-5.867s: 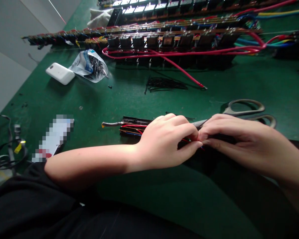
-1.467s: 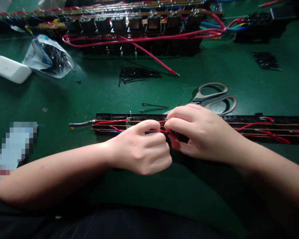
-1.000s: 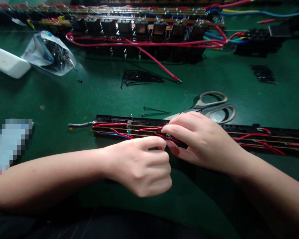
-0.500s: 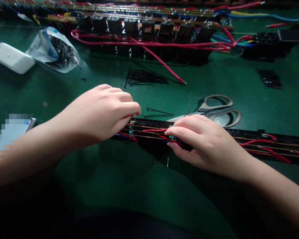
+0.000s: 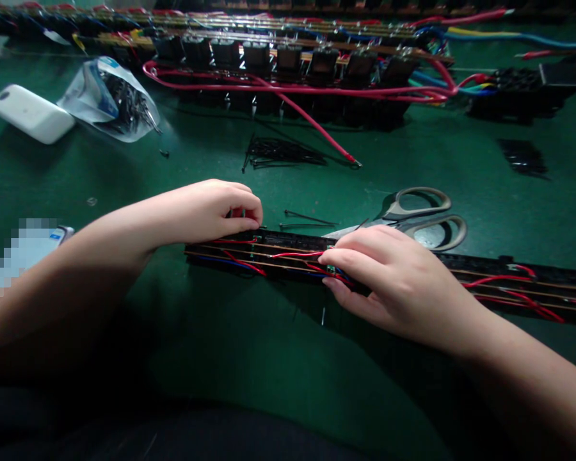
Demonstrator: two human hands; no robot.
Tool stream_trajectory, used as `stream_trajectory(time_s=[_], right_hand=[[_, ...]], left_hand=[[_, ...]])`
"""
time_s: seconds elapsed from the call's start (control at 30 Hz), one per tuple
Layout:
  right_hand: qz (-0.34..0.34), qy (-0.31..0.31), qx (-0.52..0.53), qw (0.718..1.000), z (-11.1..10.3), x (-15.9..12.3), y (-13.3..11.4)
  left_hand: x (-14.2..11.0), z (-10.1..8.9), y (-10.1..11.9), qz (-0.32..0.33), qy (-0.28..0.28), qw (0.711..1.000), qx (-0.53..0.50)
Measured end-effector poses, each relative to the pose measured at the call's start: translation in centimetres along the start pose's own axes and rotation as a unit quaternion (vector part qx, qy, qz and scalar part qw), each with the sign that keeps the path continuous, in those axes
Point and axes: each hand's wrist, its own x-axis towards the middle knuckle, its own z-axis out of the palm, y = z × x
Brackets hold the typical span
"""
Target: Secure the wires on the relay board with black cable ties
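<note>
A long black strip (image 5: pixel 297 263) with copper-coloured bars and red and blue wires lies across the green table. My right hand (image 5: pixel 388 275) grips this strip from above, thumb on the near side and fingers over the top, beside a small green circuit board (image 5: pixel 331 259). At the strip's far edge, my left hand (image 5: pixel 221 208) has its thumb and fingertips pinched together; what they hold, if anything, is too small to make out. Another green board (image 5: pixel 255 243) shows just below those fingertips. Two black cable ties (image 5: pixel 310 218) lie between the hands, behind the strip.
Scissors (image 5: pixel 422 221) lie behind my right hand. Farther back are a pile of cable ties (image 5: pixel 285 152), an opened plastic bag (image 5: pixel 110 102), a white device (image 5: pixel 31 114) and a large wired assembly (image 5: pixel 288 61) with a red cable (image 5: pixel 312 121). A phone-like object (image 5: pixel 29 259) lies left.
My left hand has moved slightly left and back from the strip, uncovering its left end. My right hand keeps its grip. The whole view has shifted a little.
</note>
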Motion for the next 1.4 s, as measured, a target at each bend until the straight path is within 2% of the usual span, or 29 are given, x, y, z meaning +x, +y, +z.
stream_trajectory(time_s=[0.17,0.3,0.47,0.53,0.6,0.73,0.8,1.03,1.2,1.4], right_hand=[[0.002,0.000,0.000,1.000,-0.1,-0.1,0.0],[0.000,0.001,-0.001,1.000,0.1,0.0,0.0],[-0.001,0.003,0.000,1.000,0.2,0.0,0.0],[-0.001,0.003,0.000,1.000,0.1,0.0,0.0],[-0.004,0.004,-0.002,1.000,0.1,0.0,0.0],[-0.005,0.004,-0.005,1.000,0.1,0.1,0.1],[-0.003,0.003,-0.005,1.000,0.1,0.0,0.1],[-0.002,0.000,-0.001,1.000,0.1,-0.1,0.0],[0.003,-0.003,0.001,1.000,0.0,0.0,0.0],[0.011,-0.006,-0.001,1.000,0.0,0.1,-0.1]], left_hand=[[0.2,0.2,0.3,0.003,0.056,0.998,0.003],[0.2,0.2,0.6,-0.025,0.081,0.996,0.021],[0.0,0.3,0.8,-0.056,0.165,0.984,-0.030],[-0.1,0.2,0.8,-0.052,0.177,0.982,-0.043],[-0.3,0.1,0.9,-0.037,0.155,0.985,-0.064],[-0.4,0.0,1.1,0.052,0.063,0.990,-0.114],[-0.4,-0.1,1.1,0.079,0.043,0.989,-0.118],[-0.5,-0.4,1.0,0.072,0.028,0.989,-0.126],[-0.6,-0.3,1.3,0.088,0.019,0.989,-0.118],[-0.5,0.2,1.3,0.102,0.076,0.990,-0.061]])
